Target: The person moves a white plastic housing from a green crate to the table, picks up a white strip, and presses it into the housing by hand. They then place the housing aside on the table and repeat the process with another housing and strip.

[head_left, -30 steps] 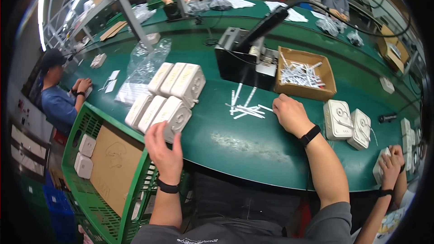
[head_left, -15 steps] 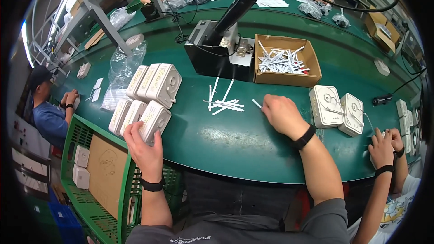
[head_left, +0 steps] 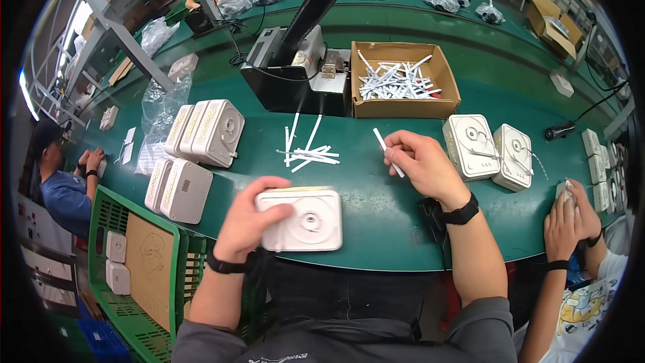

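The left hand grips a white rectangular device by its left end, thumb across the face bearing the round recess. The device is at the near edge of the green bench; whether it touches the surface cannot be determined. The right hand pinches a thin white strip between thumb and fingers, above the bench, to the right of the device. Loose strips lie farther away, in front of the black machine. Right of this machine, a cardboard box contains more strips. Similar white units stand in two groups on the left, beside the green crate. Two corded units lie right of the right hand.
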A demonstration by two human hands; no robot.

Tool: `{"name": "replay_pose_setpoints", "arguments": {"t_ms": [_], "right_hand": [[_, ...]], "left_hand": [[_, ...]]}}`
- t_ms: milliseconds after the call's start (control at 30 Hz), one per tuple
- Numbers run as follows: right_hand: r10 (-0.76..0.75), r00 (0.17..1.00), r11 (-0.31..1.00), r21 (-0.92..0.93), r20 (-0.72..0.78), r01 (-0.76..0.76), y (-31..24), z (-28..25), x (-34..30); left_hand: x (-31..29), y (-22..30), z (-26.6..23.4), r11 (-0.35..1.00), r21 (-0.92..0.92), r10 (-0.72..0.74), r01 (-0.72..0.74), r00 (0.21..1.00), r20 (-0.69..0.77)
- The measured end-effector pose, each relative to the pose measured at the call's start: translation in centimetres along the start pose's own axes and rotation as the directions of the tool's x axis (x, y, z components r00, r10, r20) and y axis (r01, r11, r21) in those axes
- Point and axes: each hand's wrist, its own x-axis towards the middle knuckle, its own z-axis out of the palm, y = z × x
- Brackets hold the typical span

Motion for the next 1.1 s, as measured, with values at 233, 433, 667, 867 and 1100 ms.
{"name": "replay_pose_setpoints", "arguments": {"t_ms": [233,433,667,867,1100], "right_hand": [[-0.159,0.977,0.982,-0.124,-0.142,0.141,0.6,0.7,0.1],[0.031,0.987,0.981,-0.184,-0.156,-0.06,-2.7,0.3,-1.1],[-0.105,0.98,0.994,-0.01,-0.166,0.105,-1.1,2.1,-0.7],[-0.215,0.971,0.975,-0.088,-0.101,0.206,-1.2,2.9,-0.6],[-0.106,0.99,0.993,-0.066,-0.089,0.101,-0.7,3.8,-0.4]], "left_hand": [[5.1,0.2,3.6,0.756,0.443,0.399,-0.481,0.876,0.271],[9.3,4.6,1.5,0.546,0.645,0.294,-0.535,0.843,0.45],[10.8,1.4,0.7,0.419,0.622,0.458,-0.661,0.746,0.484],[9.4,3.3,0.1,0.554,0.48,0.445,-0.68,0.729,0.519],[9.8,2.1,-1.0,0.475,0.695,0.425,-0.54,0.832,0.356]]}}
